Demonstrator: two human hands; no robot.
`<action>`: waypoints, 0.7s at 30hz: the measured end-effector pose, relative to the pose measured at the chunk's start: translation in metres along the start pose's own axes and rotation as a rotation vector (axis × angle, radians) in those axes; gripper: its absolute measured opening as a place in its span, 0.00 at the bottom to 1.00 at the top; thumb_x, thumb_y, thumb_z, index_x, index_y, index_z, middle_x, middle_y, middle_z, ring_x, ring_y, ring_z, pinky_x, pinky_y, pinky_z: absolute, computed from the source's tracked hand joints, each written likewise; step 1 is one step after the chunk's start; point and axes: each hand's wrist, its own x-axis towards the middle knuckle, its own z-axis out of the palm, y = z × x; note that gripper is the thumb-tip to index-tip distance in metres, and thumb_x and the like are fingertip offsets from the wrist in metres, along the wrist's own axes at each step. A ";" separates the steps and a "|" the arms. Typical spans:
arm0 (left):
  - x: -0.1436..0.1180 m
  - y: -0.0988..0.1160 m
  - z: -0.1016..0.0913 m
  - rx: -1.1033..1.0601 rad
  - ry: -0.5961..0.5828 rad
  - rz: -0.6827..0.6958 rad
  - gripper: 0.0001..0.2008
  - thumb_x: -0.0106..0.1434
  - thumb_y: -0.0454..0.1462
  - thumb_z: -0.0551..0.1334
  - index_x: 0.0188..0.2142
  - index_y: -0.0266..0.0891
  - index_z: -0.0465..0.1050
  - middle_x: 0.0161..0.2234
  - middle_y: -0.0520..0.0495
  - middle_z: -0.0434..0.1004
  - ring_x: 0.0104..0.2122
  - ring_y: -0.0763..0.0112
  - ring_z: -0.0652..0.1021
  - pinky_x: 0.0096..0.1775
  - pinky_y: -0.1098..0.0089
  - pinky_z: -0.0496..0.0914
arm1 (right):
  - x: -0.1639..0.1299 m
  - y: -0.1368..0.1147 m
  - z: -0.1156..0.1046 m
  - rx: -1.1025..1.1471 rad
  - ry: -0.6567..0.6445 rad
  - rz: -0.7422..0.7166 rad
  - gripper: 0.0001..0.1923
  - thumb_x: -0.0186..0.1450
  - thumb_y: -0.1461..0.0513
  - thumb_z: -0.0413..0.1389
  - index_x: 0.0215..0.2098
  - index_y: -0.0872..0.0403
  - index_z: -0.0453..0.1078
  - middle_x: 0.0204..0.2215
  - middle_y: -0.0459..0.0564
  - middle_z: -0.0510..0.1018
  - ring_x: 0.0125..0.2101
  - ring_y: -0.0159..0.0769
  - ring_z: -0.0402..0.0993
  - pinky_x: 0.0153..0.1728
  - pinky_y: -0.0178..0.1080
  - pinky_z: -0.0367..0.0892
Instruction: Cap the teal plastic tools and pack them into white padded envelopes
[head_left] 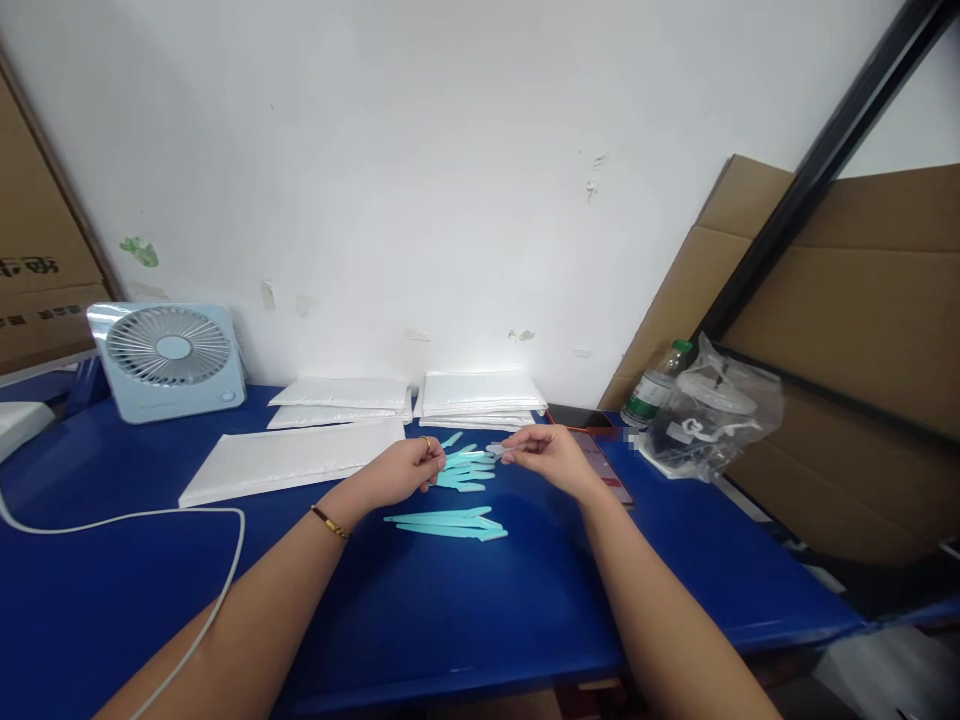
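The left hand (pixel 424 468) is curled, and I can't tell if it holds anything; the right hand (pixel 546 455) is pinched together. Under them is a blue table (pixel 465 610). White packs (pixel 480 388) lie farther back. Blue-green sticks (pixel 466 478) lie between the hands. In that pinch is a little clear piece (pixel 494 451).

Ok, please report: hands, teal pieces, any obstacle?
Right hand pinching clear piece. Left hand at teal pieces, hold unclear. Cable crosses left forearm in view.

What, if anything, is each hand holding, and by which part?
The right hand pinches a small clear piece by its right end. Whether the left hand grips one of the teal tools cannot be told.
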 end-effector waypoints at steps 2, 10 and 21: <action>0.000 0.001 -0.001 -0.011 -0.006 -0.002 0.18 0.59 0.52 0.50 0.30 0.40 0.62 0.26 0.52 0.69 0.27 0.72 0.72 0.33 0.71 0.66 | 0.000 0.001 0.002 -0.002 0.011 -0.011 0.15 0.51 0.56 0.64 0.34 0.57 0.74 0.26 0.52 0.79 0.30 0.38 0.77 0.33 0.39 0.71; 0.001 0.006 0.004 -0.068 -0.043 0.005 0.19 0.58 0.53 0.52 0.30 0.39 0.63 0.26 0.52 0.69 0.26 0.72 0.72 0.32 0.71 0.66 | 0.003 0.001 0.025 -0.029 -0.002 -0.061 0.14 0.49 0.56 0.64 0.31 0.56 0.75 0.27 0.50 0.79 0.28 0.36 0.75 0.31 0.38 0.71; 0.004 -0.004 0.007 0.358 0.203 0.098 0.14 0.55 0.44 0.57 0.38 0.42 0.71 0.39 0.46 0.73 0.39 0.63 0.72 0.38 0.68 0.64 | 0.010 0.020 -0.017 -0.659 0.153 -0.125 0.07 0.59 0.64 0.54 0.33 0.53 0.74 0.33 0.49 0.75 0.33 0.34 0.70 0.36 0.36 0.65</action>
